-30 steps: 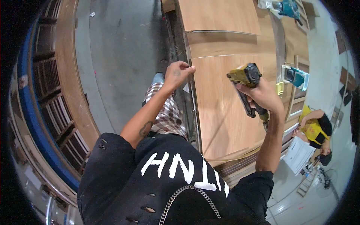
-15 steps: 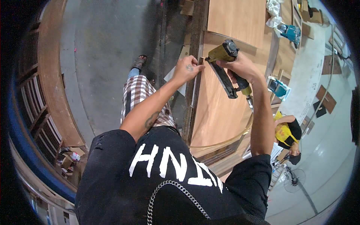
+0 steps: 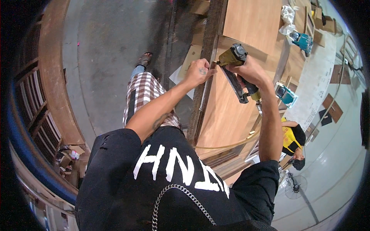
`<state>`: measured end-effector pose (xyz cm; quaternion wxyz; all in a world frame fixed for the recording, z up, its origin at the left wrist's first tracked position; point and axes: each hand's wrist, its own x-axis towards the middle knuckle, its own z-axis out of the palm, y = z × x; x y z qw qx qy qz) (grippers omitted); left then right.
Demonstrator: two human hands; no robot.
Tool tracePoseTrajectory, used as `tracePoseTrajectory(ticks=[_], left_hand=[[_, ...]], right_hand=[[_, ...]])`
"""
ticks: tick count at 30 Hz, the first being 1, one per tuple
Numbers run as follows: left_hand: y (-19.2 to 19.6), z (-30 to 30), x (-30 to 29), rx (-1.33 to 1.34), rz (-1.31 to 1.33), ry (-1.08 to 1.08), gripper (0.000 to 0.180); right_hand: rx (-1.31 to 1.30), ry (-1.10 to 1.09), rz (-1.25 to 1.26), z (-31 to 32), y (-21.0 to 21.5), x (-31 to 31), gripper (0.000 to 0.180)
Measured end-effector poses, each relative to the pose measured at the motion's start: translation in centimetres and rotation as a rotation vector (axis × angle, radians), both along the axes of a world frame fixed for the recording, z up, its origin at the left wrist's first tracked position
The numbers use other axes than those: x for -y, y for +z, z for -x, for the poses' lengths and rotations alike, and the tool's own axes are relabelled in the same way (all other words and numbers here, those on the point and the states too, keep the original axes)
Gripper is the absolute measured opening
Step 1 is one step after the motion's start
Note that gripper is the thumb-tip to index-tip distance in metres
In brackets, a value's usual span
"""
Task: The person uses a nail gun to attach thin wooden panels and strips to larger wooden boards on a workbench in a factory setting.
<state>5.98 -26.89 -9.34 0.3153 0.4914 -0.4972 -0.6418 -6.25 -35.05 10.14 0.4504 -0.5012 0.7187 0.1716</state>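
Note:
My right hand [image 3: 252, 73] is wrapped round the handle of an olive and black pneumatic nail gun [image 3: 231, 57]. The gun's nose points left, at the long edge of a light wood panel [image 3: 221, 119], and its black magazine slants down over that panel. Just left of the nose, my left hand [image 3: 199, 73] is closed at the panel's edge, thumb and fingers curled together. Whatever lies between those fingertips is hidden. From the gun's lower end a metal air fitting [image 3: 259, 107] sticks out.
Beyond lies another wood sheet [image 3: 252, 23]. A teal power tool [image 3: 302, 42] and a second teal tool [image 3: 285, 94] sit to the right. A tan air hose [image 3: 231, 146] crosses nearby. Someone in a yellow and black top [image 3: 293, 136] is at the right, near a fan [image 3: 296, 186].
Panel, hands and nail gun all appear slightly further right in the view. Both hands keep their grips, and the gun's nose stays near the left fingertips.

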Motion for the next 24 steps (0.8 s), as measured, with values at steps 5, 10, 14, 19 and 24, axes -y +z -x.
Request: tracePoseTrajectory(ticks=[5,10,14,19,24], left_hand=[[-0.9,-0.1,-0.2,0.013,0.06,-0.002,0.059],[-0.9,0.1,-0.4,0.004,0.129,0.034,0.066],[-1.1,0.0,-0.2,0.038,0.101,-0.002,0.067],[0.3,-1.0,0.2,0.074,-0.001,-0.171,0.058],[2.2,-2.4,-0.4,0.216,0.073,-0.083,0.042]], right_hand=[[-0.083,0.152,-0.02,-0.6,-1.1,0.9,0.024],[-0.212,0.291,-0.066,-1.0,-1.5,1.2,0.024],[-0.247,0.261,-0.101,-1.5,-1.2,1.0,0.023],[-0.065,0.111,-0.057,-0.9,0.1,-0.3,0.023],[0.108,-0.393,0.225,2.2,3.7,-10.5,0.025]])
